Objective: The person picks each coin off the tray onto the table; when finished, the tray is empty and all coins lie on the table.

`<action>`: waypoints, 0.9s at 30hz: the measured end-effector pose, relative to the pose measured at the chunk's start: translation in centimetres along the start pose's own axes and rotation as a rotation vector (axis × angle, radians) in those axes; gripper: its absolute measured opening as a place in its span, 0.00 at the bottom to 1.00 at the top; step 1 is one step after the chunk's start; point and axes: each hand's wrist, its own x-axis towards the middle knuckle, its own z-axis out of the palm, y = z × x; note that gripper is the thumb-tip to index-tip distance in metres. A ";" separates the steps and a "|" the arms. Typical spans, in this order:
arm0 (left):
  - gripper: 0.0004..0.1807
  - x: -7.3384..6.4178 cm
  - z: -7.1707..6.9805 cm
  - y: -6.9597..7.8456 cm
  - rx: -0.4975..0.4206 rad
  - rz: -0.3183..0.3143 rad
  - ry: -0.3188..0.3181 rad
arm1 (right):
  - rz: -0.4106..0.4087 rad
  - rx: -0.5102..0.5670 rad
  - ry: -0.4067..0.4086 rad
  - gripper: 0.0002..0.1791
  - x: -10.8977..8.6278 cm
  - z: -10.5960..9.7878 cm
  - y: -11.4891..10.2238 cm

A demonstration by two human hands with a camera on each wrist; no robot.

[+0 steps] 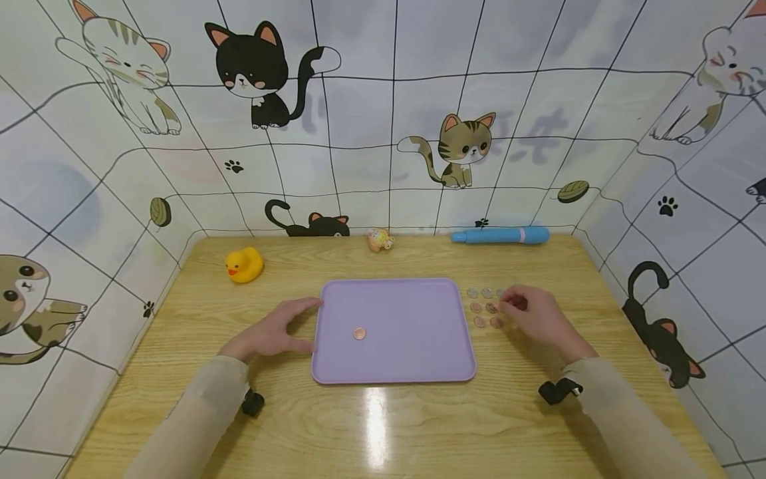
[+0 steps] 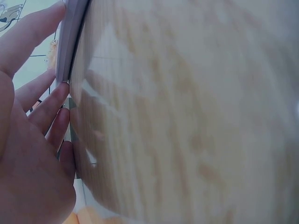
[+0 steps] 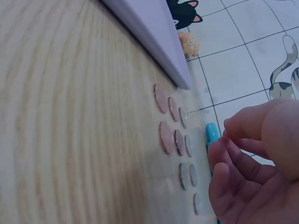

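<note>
A light purple tray (image 1: 413,336) lies on the table, with a copper coin (image 1: 359,333) on its left half. My left hand (image 1: 272,330) is at the tray's left edge, thumb and fingers spread and fairly straight, fingertips right at the rim. To the right of the tray, silver coins (image 1: 473,293) and copper coins (image 1: 479,322) lie flat in short rows. Over the right side of these rows is my right hand (image 1: 538,318), its fingers bent and thumb (image 3: 236,126) close to the forefinger. I cannot tell whether a coin is between those tips.
Along the back stand a yellow rubber duck (image 1: 245,265), a small figurine (image 1: 380,239) and a blue pen-shaped object (image 1: 501,235). Walls printed with cats (image 1: 463,150) enclose the wooden table (image 1: 287,426) at the back and sides.
</note>
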 end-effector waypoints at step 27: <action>0.52 -0.3 -0.1 0.2 -0.016 -0.026 -0.003 | -0.425 0.077 -0.278 0.06 5.2 7.3 -11.1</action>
